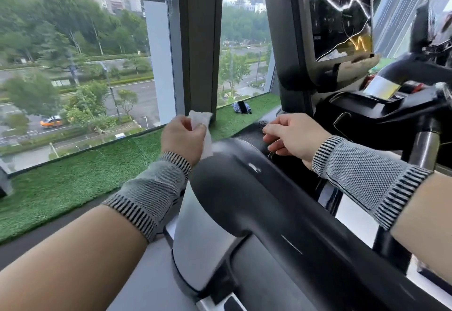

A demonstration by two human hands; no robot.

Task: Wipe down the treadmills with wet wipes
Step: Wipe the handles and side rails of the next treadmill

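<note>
The left hand (182, 139) pinches a white wipe (204, 128) beside the treadmill handrail (269, 188); the right hand (293, 137) rests loosely curled on the handrail, grip empty.

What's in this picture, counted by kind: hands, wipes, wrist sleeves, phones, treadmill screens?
Hands: 2, the left hand holding the wet wipe, the right hand resting on the treadmill handrail
Wet wipes: 1
Knitted wrist sleeves: 2
Phones: 1, on the green turf by the window
Treadmill screens: 1
Total: 7
</note>
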